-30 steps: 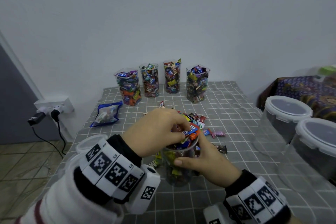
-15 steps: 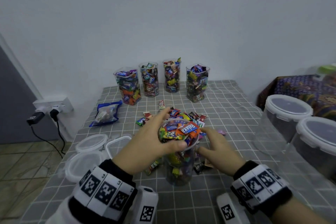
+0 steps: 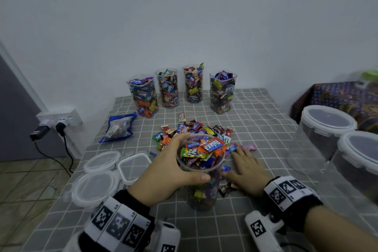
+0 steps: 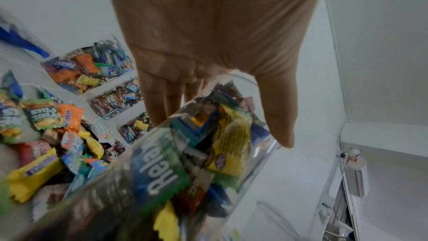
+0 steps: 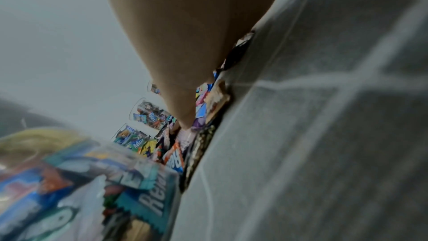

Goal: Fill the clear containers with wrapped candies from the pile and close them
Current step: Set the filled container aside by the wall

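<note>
left of the grip, loose clear lids (image 3: 98,178) lie on the checked cloth (image 3: 255,120). the left hand (image 3: 163,172) wraps its fingers and thumb round a tall clear container (image 3: 201,172) heaped with wrapped candies, upright, long axis vertical, mouth upward. right of the grip, the right hand (image 3: 245,166) lies flat, fingers relaxed, at the candy pile (image 3: 196,129). judgement: hold the container steady, press the heap level before lidding.

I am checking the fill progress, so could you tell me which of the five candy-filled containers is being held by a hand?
The nearest container, gripped near its rim by the left hand; the other four stand untouched along the wall.
</note>
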The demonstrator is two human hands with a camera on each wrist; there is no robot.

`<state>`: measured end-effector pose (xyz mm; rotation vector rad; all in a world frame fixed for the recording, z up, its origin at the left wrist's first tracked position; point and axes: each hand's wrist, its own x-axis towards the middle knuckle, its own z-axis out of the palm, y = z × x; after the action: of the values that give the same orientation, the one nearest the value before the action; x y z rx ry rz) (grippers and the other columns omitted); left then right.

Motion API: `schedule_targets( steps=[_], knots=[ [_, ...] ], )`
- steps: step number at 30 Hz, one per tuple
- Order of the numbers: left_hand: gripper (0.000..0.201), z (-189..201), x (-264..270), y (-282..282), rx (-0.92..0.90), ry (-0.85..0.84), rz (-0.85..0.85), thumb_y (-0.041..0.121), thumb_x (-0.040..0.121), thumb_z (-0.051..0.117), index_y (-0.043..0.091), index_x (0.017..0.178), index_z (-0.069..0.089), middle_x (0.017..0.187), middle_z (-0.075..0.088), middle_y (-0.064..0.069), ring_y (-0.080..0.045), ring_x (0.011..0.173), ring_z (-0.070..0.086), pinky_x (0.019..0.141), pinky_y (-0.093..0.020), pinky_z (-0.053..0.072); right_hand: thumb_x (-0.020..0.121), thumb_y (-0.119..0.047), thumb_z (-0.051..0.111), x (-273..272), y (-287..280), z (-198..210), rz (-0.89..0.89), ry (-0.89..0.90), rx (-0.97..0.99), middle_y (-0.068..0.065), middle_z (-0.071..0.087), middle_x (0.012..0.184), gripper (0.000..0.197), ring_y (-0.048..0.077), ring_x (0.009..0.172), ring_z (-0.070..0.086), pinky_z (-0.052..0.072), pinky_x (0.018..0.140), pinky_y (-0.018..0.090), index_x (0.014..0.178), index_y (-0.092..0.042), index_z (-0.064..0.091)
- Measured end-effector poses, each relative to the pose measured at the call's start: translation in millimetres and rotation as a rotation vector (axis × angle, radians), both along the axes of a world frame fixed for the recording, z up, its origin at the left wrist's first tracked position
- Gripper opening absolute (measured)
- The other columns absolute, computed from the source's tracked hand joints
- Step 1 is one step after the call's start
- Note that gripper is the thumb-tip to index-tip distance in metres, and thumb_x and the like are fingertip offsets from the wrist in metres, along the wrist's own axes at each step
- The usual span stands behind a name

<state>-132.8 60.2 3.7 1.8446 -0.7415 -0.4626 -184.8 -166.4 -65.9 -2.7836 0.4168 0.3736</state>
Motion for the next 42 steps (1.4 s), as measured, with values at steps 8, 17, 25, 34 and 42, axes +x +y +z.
schedule_targets(
  steps=[8, 17, 25, 34, 42],
  knots=[
    [0.086, 6.0, 3.7, -8.9, -0.053, -0.018, 0.093, 0.048, 0.036, 0.085, 0.042, 0.112, 0.046, 0.106, 0.062, 0.028, 0.008, 0.098, 0.061, 0.085, -0.019, 0.050, 0.092, -0.061, 0.034, 3.3, -3.6, -10.7, 0.049, 0.023, -0.049, 0.006, -0.015, 0.158, 0.084, 0.022, 0.144, -0.017, -0.004, 0.117, 0.039, 0.151, -0.014, -0.005],
    [0.096, 71.3, 56.6, -35.2, -0.072, -0.217, 0.251, 0.045, 0.041, 0.086, 0.023, 0.124, 0.044, 0.109, 0.055, 0.017, -0.006, 0.099, 0.057, 0.086, -0.027, 0.046, 0.093, -0.060, 0.033, 2.1, -2.4, -7.2, 0.058, 0.030, -0.077, 0.007, -0.014, 0.158, 0.083, 0.023, 0.144, -0.017, -0.005, 0.117, 0.039, 0.150, -0.013, -0.004],
    [0.086, 64.1, 145.9, -89.9, -0.062, -0.269, 0.451, 0.036, 0.070, 0.080, 0.012, 0.140, 0.036, 0.126, 0.047, 0.001, -0.012, 0.108, 0.046, 0.090, -0.025, 0.040, 0.092, -0.061, 0.034, 1.3, -1.9, -6.1, 0.054, 0.029, -0.043, 0.006, -0.015, 0.158, 0.085, 0.022, 0.144, -0.018, -0.006, 0.116, 0.038, 0.150, -0.012, -0.005],
    [0.087, 36.3, 202.1, -139.6, 0.013, -0.290, 0.535, 0.037, 0.070, 0.081, 0.008, 0.139, 0.037, 0.138, 0.048, -0.010, -0.024, 0.123, 0.047, 0.096, -0.029, 0.035, 0.091, -0.058, 0.039, -0.6, -3.4, -5.6, 0.038, -0.008, 0.033, 0.003, -0.017, 0.157, 0.087, 0.019, 0.143, -0.021, -0.010, 0.114, 0.033, 0.150, -0.014, -0.007],
    [0.082, 10.0, 225.7, -161.4, 0.057, -0.216, 0.533, 0.032, 0.072, 0.080, 0.007, 0.138, 0.037, 0.138, 0.047, -0.011, -0.026, 0.124, 0.047, 0.094, -0.029, 0.035, 0.049, -0.091, 0.001, 1.7, -7.6, -8.6, 0.077, -0.009, 0.091, -0.002, -0.023, 0.155, 0.126, 0.009, 0.125, -0.035, -0.019, 0.105, 0.030, 0.150, -0.017, -0.009]
  ],
)
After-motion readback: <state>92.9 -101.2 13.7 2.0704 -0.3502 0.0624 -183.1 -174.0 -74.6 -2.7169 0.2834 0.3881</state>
